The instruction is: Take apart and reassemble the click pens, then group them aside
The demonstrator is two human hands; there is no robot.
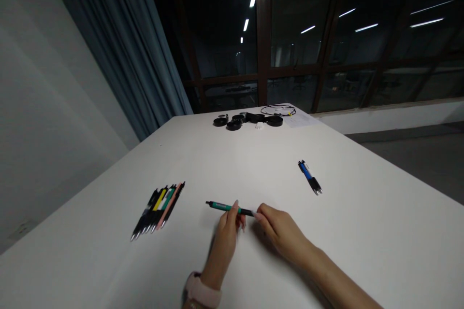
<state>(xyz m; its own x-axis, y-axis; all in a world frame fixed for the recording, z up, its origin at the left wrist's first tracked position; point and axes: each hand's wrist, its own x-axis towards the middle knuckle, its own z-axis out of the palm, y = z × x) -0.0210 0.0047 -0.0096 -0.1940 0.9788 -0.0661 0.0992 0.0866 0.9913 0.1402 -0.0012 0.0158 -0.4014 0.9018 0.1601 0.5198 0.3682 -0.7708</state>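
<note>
In the lower middle of the frame, both hands are holding one green pen (222,206) just above the white worktop (362,231): the fingers (235,208) of the left hand (225,239) are closing around its middle, and the right hand (282,232) is pinching its black right end. The step seems to be work on this single pen, which is lying between a row of pens (159,207) at the lower left and a blue pen (310,177) to the right. Any further move is calling for a firm left grip while the right fingers are acting on the end.
</note>
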